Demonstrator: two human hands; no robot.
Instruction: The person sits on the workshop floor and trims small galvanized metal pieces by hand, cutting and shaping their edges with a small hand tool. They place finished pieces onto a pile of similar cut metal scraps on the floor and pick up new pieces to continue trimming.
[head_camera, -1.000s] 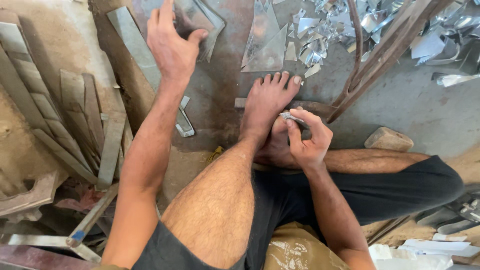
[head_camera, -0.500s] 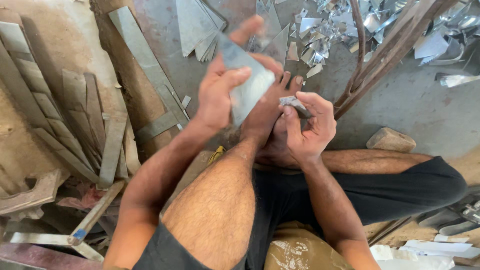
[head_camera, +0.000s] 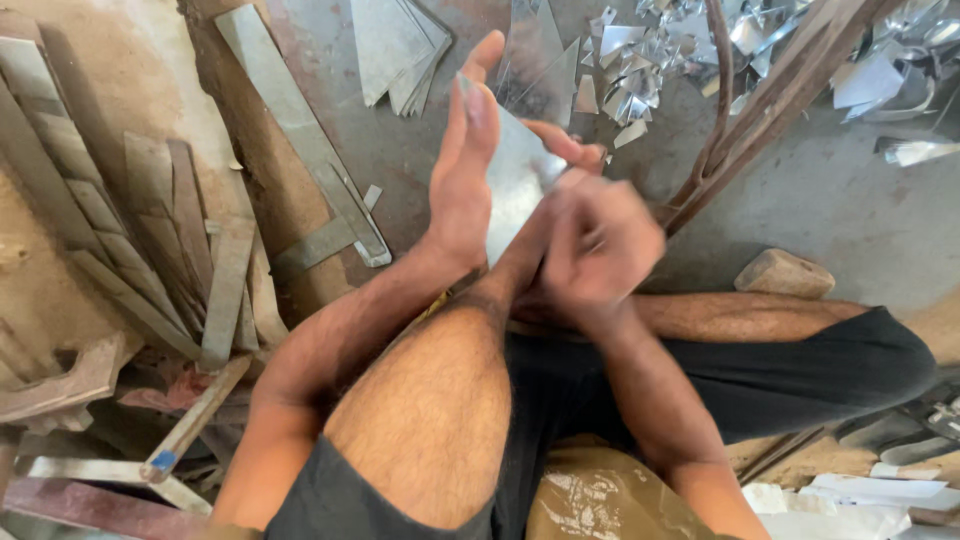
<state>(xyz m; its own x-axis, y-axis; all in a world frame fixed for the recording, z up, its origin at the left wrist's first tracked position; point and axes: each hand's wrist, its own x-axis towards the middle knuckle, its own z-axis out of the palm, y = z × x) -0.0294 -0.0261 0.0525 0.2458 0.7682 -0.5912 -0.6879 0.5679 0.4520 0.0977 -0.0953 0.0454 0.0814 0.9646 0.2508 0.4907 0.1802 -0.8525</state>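
Around your hands, the floor (head_camera: 850, 210) is carrying clutter. At 12 o'clock a stack of flat metal sheets (head_camera: 400, 50) is lying; at 1 o'clock shiny metal offcuts (head_camera: 640, 70) are spreading in a heap. A long metal strip (head_camera: 300, 130) is running from 11 o'clock toward centre, and grey bars (head_camera: 110, 240) are fanning out at 9 o'clock. Curved rusty rods (head_camera: 740, 120) are crossing just beside your right hand at 2 o'clock, and a wooden block (head_camera: 785, 272) is sitting at 3 o'clock. Your bare foot is lying partly hidden behind both hands.

Your left hand (head_camera: 465, 170) is standing edge-up, fingers straight, gripping a thin metal sheet piece (head_camera: 515, 175) at centre. Your right hand (head_camera: 600, 245) is curling against that piece's lower edge; motion blur is hiding whether it is clasping anything.
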